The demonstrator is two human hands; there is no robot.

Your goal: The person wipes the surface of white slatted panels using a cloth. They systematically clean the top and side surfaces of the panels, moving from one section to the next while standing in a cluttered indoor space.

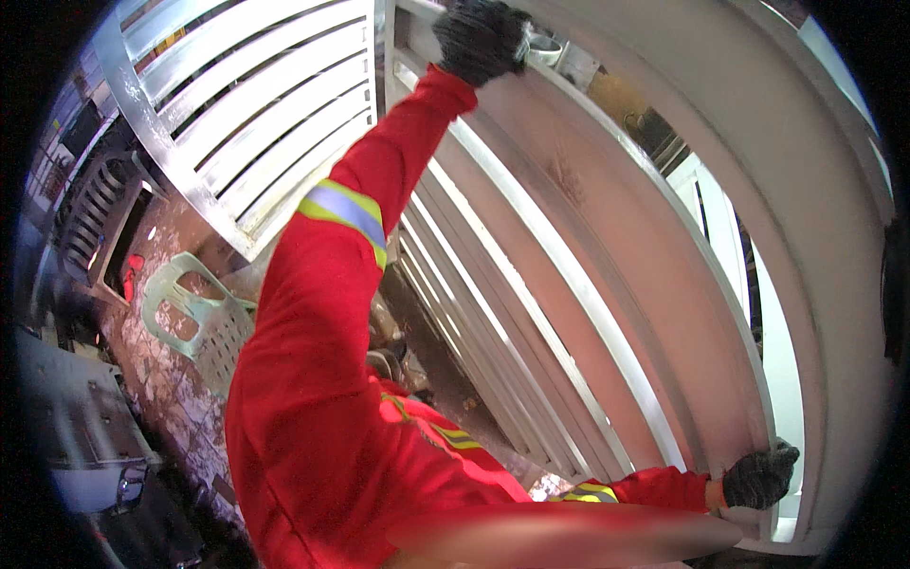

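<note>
A large slatted panel (588, 180), with broad pinkish-grey slats and pale rails, fills the middle and right. My left hand (481, 40), in a dark glove, is at the panel's upper end, its fingers curled; what they hold, if anything, is hidden. Just right of it a small white round container (544, 49) shows behind the slat edge. Lower right, my right hand (761, 476), also gloved, is closed round the edge of a broad slat near the panel's lower end. Both arms wear red sleeves with reflective bands.
A white slatted panel (270, 90) stands upper left. Below it are a pale green plastic chair (213, 322) and a dark slatted piece (100, 213) on a stained floor (180, 408). Grey and black equipment (90, 436) sits lower left. A broad curved rail (815, 237) borders the right.
</note>
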